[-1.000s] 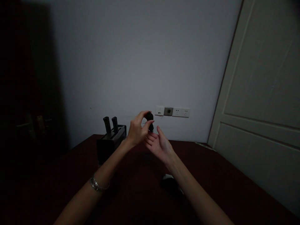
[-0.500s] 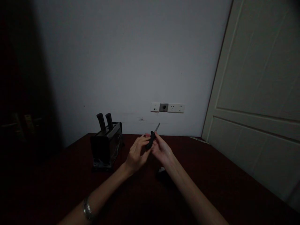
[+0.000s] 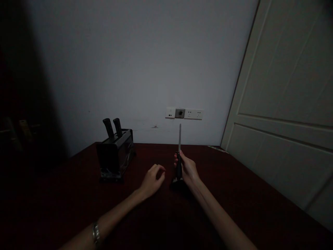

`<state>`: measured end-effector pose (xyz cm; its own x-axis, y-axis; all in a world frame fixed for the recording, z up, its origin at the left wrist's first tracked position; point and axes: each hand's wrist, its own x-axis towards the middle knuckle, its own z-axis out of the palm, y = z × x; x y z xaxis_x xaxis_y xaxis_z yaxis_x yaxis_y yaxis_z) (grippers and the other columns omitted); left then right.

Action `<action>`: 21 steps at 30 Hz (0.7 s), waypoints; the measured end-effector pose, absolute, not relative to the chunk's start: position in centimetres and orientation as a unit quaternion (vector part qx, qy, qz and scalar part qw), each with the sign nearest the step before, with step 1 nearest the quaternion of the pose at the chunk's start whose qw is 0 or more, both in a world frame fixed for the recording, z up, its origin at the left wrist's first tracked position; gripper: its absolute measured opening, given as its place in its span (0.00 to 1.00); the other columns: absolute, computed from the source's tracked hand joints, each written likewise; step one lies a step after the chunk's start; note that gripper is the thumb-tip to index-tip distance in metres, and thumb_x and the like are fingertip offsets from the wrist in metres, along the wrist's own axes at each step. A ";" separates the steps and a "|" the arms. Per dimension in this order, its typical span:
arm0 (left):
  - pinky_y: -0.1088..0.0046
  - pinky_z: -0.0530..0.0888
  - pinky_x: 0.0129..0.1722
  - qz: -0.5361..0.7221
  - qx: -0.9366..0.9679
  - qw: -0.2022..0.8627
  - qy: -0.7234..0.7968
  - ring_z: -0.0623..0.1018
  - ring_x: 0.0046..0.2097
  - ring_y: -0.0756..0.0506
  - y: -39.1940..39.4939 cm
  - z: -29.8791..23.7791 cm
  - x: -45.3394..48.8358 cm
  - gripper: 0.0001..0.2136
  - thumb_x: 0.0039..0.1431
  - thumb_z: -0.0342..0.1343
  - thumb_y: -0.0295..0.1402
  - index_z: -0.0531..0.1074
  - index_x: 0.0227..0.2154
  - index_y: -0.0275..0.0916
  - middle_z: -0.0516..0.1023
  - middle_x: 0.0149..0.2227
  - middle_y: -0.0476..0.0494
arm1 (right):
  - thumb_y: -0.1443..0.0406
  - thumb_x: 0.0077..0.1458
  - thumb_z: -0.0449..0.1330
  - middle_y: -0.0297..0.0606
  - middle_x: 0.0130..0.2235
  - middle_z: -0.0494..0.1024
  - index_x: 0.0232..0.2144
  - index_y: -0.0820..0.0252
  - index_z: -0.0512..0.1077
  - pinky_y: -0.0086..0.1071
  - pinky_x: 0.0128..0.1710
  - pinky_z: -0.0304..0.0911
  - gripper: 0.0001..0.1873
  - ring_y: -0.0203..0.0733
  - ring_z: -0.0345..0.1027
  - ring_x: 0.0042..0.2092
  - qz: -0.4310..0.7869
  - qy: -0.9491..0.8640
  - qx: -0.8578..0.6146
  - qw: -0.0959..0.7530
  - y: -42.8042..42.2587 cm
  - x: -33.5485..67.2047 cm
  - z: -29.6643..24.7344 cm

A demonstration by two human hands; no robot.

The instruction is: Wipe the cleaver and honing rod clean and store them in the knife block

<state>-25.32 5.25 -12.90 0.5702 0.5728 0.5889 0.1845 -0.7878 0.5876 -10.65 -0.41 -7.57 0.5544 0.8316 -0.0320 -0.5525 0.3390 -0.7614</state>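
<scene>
My right hand (image 3: 187,169) is closed round the dark handle of a slim knife (image 3: 179,139), whose thin grey blade points straight up. The handle's lower end sits near a dark object on the table that I cannot make out. My left hand (image 3: 152,180) hovers just left of it, over the dark red table (image 3: 156,215), fingers loosely curled with nothing in them. A metal bracelet is on my left wrist. A black knife block (image 3: 114,154) with two black handles sticking up stands at the back left.
A grey wall with a row of white sockets (image 3: 184,113) rises behind the table. A pale panelled door (image 3: 286,104) fills the right side. The left of the room is dark.
My hands came down from in front of the sockets. The knife passed from both hands to my right hand alone and now stands upright. My left hand let go and moved left.
</scene>
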 end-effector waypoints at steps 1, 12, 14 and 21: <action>0.69 0.67 0.40 0.367 0.860 0.241 0.260 0.73 0.38 0.45 5.8 -13.8 -24.7 0.08 0.55 0.49 0.35 0.70 0.32 0.39 0.73 0.34 0.43 | 0.63 0.40 0.68 0.34 0.24 0.75 0.25 0.64 0.73 0.21 0.18 0.63 0.11 0.28 0.63 0.21 0.429 -0.186 -0.388 0.794 -0.5 -10.1 -8.1; 0.71 0.64 0.38 0.158 0.921 0.268 0.235 0.70 0.40 0.42 7.5 -17.0 -17.5 0.21 0.38 0.62 0.47 0.72 0.33 0.35 0.72 0.36 0.42 | 0.56 0.36 0.68 0.31 0.18 0.71 0.24 0.66 0.73 0.21 0.13 0.54 0.18 0.26 0.57 0.16 0.417 -0.210 -0.454 0.758 -1.3 -7.3 -12.8; 0.72 0.64 0.35 0.122 0.919 0.296 0.228 0.70 0.37 0.44 7.8 -17.0 -16.7 0.19 0.35 0.64 0.42 0.72 0.31 0.36 0.72 0.33 0.46 | 0.55 0.37 0.67 0.31 0.17 0.70 0.24 0.66 0.73 0.22 0.13 0.53 0.18 0.27 0.56 0.15 0.415 -0.229 -0.453 0.755 -1.4 -7.3 -13.1; 0.76 0.64 0.25 0.184 0.765 0.522 0.329 0.70 0.26 0.50 11.3 -15.4 -16.0 0.10 0.38 0.59 0.33 0.70 0.27 0.35 0.70 0.22 0.51 | 0.53 0.39 0.65 0.31 0.19 0.69 0.28 0.66 0.74 0.21 0.13 0.53 0.20 0.27 0.56 0.17 0.394 -0.287 -0.439 0.755 -2.0 -7.2 -13.4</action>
